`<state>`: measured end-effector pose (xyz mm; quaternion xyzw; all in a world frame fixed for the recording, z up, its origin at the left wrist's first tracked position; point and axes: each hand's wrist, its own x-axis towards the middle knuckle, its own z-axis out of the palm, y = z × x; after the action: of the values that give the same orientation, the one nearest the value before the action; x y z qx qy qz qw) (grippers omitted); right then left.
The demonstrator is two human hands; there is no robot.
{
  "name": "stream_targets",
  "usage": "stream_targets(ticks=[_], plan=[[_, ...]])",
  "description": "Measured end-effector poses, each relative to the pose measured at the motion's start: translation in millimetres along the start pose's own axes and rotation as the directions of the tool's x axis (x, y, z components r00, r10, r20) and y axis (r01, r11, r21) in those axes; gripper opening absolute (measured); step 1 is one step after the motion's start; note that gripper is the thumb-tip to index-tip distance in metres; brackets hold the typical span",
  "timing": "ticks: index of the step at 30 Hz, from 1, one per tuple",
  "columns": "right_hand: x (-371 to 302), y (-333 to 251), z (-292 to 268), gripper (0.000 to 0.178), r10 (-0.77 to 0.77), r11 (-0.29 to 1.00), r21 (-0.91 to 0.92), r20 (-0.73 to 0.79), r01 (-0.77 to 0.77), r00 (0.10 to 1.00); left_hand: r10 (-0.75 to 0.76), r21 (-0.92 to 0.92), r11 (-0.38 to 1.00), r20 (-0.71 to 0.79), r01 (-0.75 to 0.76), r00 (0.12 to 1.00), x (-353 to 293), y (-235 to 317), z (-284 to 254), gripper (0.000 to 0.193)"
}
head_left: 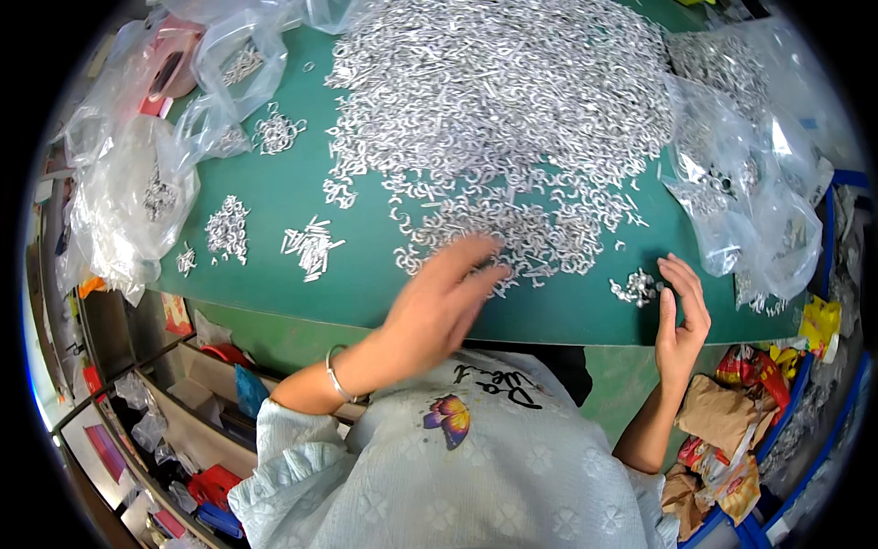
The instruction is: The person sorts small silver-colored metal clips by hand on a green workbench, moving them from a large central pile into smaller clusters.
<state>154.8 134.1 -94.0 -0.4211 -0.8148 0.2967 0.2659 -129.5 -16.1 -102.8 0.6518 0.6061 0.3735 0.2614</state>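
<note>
A large heap of small silver metal parts [498, 82], many of them curved like hooks, covers the back middle of the green table [366, 265]. A looser spread of the same hook-shaped parts [558, 233] lies at its near edge. My left hand [439, 297], with a bangle at the wrist, reaches over the near side of this spread, fingers and thumb apart; the fingertips partly hide the parts beneath. My right hand [681, 316] rests at the front edge on the right, fingers curved and thumb apart, beside a small pile of rounded silver pieces [637, 288].
To the left are separate piles of straight silver pins [312, 248], small curved parts [228, 229] and ring-like parts [278, 130]. Clear plastic bags [128, 201] line the left edge; more bags of parts [732, 174] stand at right. Open drawers [197, 403] sit below left.
</note>
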Motion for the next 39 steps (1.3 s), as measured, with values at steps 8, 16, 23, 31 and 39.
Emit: stream_targets(ticks=[8,16,23,31,39], plan=[[-1.4,18.6,6.4,0.044,-0.099,0.99,-0.07,0.268,0.122,0.958,0.128,-0.572,-0.18,0.793,0.8,0.596,-28.0,-3.8,131.9,0.046],[-7.4,5.7,17.1,0.035,-0.253,0.964,0.003,0.329,0.268,0.91,0.27,-0.481,-0.514,0.695,0.71,0.666,-13.6,-18.1,187.2,0.055],[33.1,-26.7,38.3,0.017,-0.276,0.961,0.035,0.122,0.274,0.953,0.026,-0.67,0.591,0.572,0.449,0.82,-10.9,24.1,37.3,0.027],[115.7,-30.0,97.4,0.008,-0.408,0.873,-0.245,0.112,0.423,0.906,0.118,0.452,0.892,-0.242,0.005,0.963,67.4,-38.7,-14.7,0.037],[128.9,-41.2,102.0,0.011,-0.439,0.582,-0.585,0.358,0.564,0.824,0.148,0.515,0.849,-0.022,-0.115,0.989,41.9,-44.2,-4.4,0.047]])
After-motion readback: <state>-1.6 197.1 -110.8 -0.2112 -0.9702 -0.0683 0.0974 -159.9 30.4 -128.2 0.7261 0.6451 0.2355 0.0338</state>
